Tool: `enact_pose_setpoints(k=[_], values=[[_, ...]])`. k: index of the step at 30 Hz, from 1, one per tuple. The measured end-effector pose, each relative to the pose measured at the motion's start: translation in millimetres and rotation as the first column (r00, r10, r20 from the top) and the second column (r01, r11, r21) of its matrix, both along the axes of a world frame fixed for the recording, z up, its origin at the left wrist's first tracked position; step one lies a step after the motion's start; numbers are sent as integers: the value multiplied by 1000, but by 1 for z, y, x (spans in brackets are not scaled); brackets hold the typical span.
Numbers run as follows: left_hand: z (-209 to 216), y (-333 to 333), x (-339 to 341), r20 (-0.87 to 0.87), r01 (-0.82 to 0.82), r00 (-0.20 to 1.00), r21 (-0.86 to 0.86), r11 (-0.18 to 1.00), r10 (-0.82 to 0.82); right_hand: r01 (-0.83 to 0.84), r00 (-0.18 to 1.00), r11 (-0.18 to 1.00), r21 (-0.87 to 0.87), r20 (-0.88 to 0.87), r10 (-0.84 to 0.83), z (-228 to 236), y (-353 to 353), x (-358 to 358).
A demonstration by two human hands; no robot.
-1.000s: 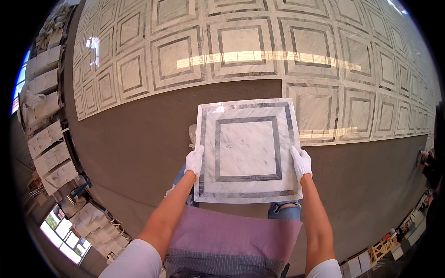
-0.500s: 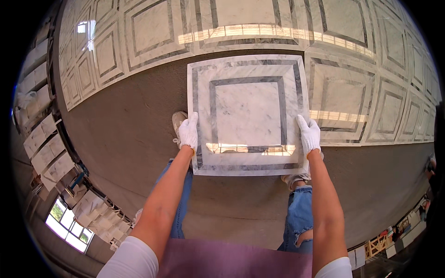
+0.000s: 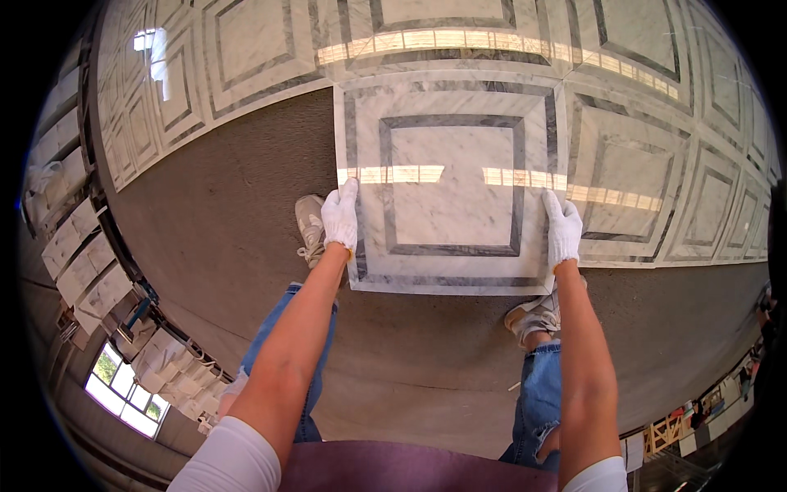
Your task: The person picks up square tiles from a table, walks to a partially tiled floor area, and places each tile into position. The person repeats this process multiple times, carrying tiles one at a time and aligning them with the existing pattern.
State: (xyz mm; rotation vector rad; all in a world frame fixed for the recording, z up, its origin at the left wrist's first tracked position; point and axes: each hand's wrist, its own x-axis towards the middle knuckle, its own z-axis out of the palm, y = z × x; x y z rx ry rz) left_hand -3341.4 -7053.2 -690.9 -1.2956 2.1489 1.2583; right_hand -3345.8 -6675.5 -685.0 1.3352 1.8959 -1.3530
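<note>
A square marble tile (image 3: 451, 209), white with two grey inlaid frames, is between my gloved hands. My left hand (image 3: 340, 217) grips its left edge, with the thumb on the top face. My right hand (image 3: 563, 228) holds the right edge the same way. The tile's far edge lies along the row of laid tiles (image 3: 443, 59), and its right edge is close beside a matching laid tile (image 3: 627, 176). Whether its underside rests on the floor, I cannot tell.
Bare grey-brown floor (image 3: 221, 213) stretches to the left and toward me. My two shoes (image 3: 310, 228) stand beside the tile's near corners. Pale stone slabs (image 3: 86, 254) are stacked along the far left, near a window (image 3: 127, 394). Wooden frames (image 3: 668, 430) stand at lower right.
The tile has moved away from me and slightly right, up against the laid tiles. It looks flatter, and the light band on it has shifted upward. Both hands keep their hold.
</note>
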Motion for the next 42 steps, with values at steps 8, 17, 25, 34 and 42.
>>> enact_pose_setpoints(k=[8, 17, 25, 34, 42], values=[[-36, -15, 9, 125, 167, 979, -38, 985, -161, -445, 895, 820, 360, 142, 423, -11, -7, 15], [-63, -29, 5, 231, 195, 954, -6, 981, -188, 10, 1000, 978, 209, 16, -13, 14, -43, 84], [-15, 5, -26, 575, 682, 650, -151, 716, -497, 683, 691, 681, -265, 537, -484, -2, -62, 144], [-13, -9, -22, 278, 546, 828, -205, 812, -487, 779, 622, 527, -340, 524, -582, -15, -59, 132], [-24, 3, -32, 176, 319, 936, -55, 946, -306, 818, 565, 542, -192, 441, -697, -19, -59, 134]])
